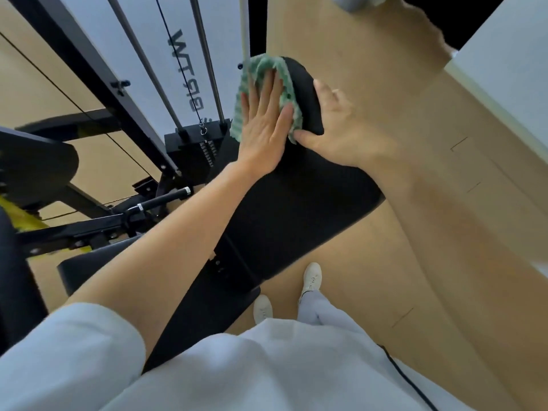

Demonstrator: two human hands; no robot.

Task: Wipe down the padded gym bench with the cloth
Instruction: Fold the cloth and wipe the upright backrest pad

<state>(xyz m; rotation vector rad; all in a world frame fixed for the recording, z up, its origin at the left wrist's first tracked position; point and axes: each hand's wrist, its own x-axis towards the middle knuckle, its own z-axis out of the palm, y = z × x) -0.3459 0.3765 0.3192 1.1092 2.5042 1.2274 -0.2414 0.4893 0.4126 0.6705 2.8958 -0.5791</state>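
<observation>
The black padded bench (284,209) runs from below me up to a rounded headrest pad (305,93) at the top middle. A green and white cloth (267,66) is draped over the left side of that pad. My left hand (267,126) lies flat on the cloth with fingers spread, pressing it against the pad. My right hand (341,129) grips the pad's right edge, thumb under its lower end and fingers behind it.
A black cable machine frame (89,69) with chrome guide rods and a weight stack (192,149) stands left of the bench. A chrome-tipped handle bar (166,198) juts out low on the left. Tan floor (385,69) lies to the right. My white shoes (311,280) stand beside the bench.
</observation>
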